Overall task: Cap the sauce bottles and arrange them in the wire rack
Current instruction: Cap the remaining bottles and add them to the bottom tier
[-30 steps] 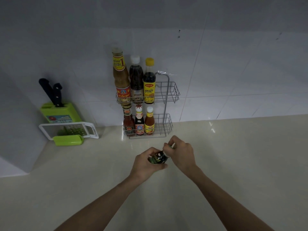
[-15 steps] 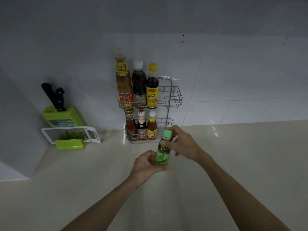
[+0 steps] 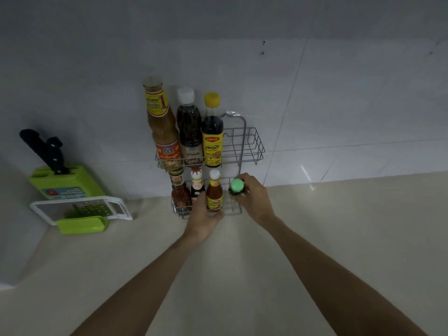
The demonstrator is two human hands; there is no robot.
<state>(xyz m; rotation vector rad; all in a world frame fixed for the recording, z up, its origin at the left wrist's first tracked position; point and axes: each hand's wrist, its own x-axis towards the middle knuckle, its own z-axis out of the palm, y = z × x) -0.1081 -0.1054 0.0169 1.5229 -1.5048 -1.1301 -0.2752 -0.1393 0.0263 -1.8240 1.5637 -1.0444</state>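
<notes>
A two-tier wire rack [image 3: 252,144] stands against the tiled wall. Its upper tier holds three tall capped sauce bottles [image 3: 188,127]; the right end of that tier is bare. Three small capped bottles [image 3: 214,190] stand in the lower tier. My right hand [image 3: 253,198] grips a small bottle with a green cap [image 3: 236,186] at the right end of the lower tier; its body is hidden by my fingers. My left hand [image 3: 203,218] rests on the lower tier's front wire, fingers against the small bottles.
A green knife block [image 3: 64,181] with two black-handled knives stands at the left by the wall. A white-framed grater [image 3: 80,209] with a green handle leans in front of it. The beige counter [image 3: 339,226] stretches right and toward me.
My right hand carried the green-capped bottle from mid-counter forward into the right end of the rack's lower tier. My left hand let go of it and reached to the rack's front.
</notes>
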